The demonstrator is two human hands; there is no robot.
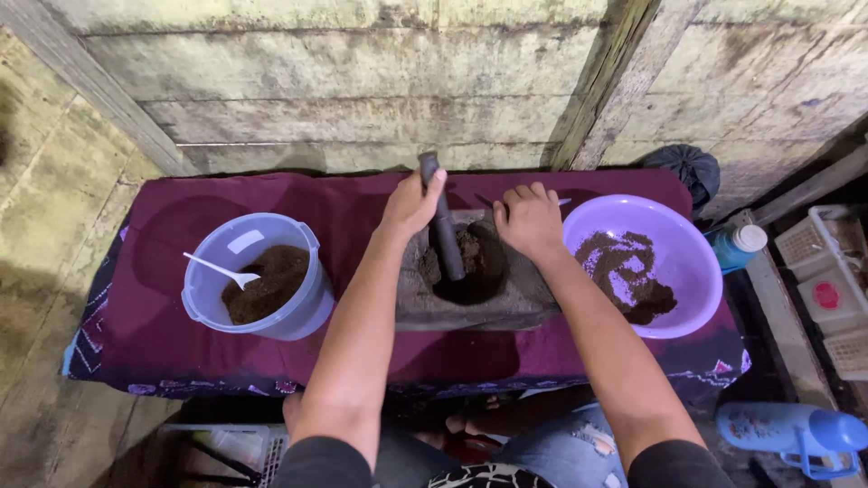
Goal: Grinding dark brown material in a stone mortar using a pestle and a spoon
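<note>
Stone mortar (470, 289) mid-frame holds dark grounds; left hand (411, 203) clamps the pestle (443, 226), right hand (529, 221) rests fingers-together on the rim. Purple bowl (692, 271) right: partly filled; tub (258, 276) left: plenty remaining.

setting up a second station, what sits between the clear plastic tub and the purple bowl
In the head view, the grey stone mortar sits between them on the maroon cloth, both hands at it, the left gripping the dark pestle.

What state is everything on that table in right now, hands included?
Left hand: shut around the pestle.
Right hand: flat on the mortar's rim.
Pestle: tilted, tip down in the mortar.
Stone mortar: holds dark brown grounds.
Clear tub: lid off, part full of brown powder, white spoon inside.
Purple bowl: some dark grounds inside.
</note>
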